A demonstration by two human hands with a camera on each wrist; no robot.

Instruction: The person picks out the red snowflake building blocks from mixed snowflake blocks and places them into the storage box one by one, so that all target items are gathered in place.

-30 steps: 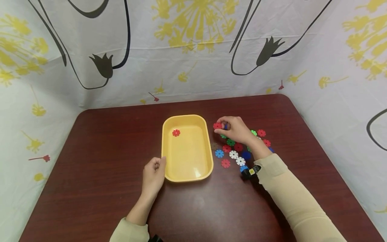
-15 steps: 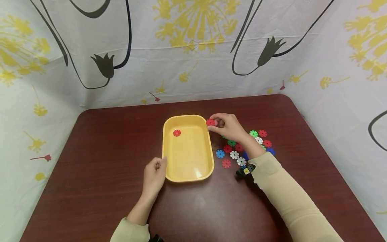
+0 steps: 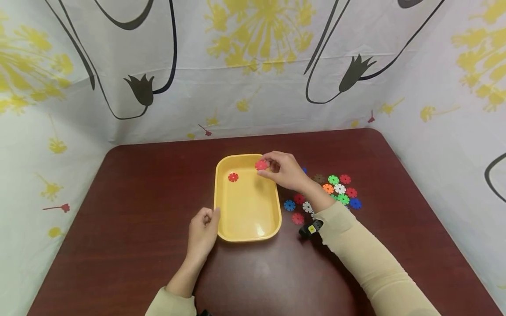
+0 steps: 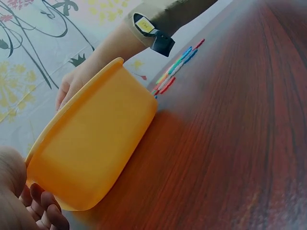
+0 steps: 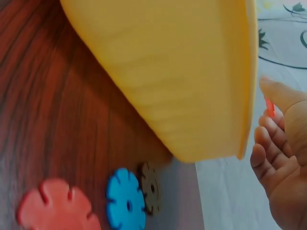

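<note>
- Pinched in the grip of the right hand [image 3: 286, 173], between thumb and fingertips almost closed: a red disc [image 3: 261, 165] with notched edge, above the inside of the yellow tray [image 3: 249, 215], near its far right corner.
- In the right wrist view, only a thin red strip visible of this disc, behind the thumb; exact height over the tray hard to tell.
- At the left edge of the tray, the left hand [image 3: 203, 231], with the thumb at the rim and the fingers bent below, in a grip holding the tray wall; fingertips partly hidden in the head view.
- Inside the tray, lying flat toward the far left, a second red disc [image 3: 233, 177].
- To the right of the tray, many loose discs [image 3: 343, 199] in several colours, some covered by the right forearm; seen only edge-on in the left wrist view.
- Under all this, a dark reddish-brown table [image 3: 138, 197] with wood grain and a soft shine, near edge cut off.
- Around the table, a creased white wall covering [image 3: 178, 96] with yellow blossoms and dark tulip-like flowers.
- On the black wrist camera [image 3: 311, 229], a yellow label [image 4: 145, 24] with dark marks, too small for reading.
</note>
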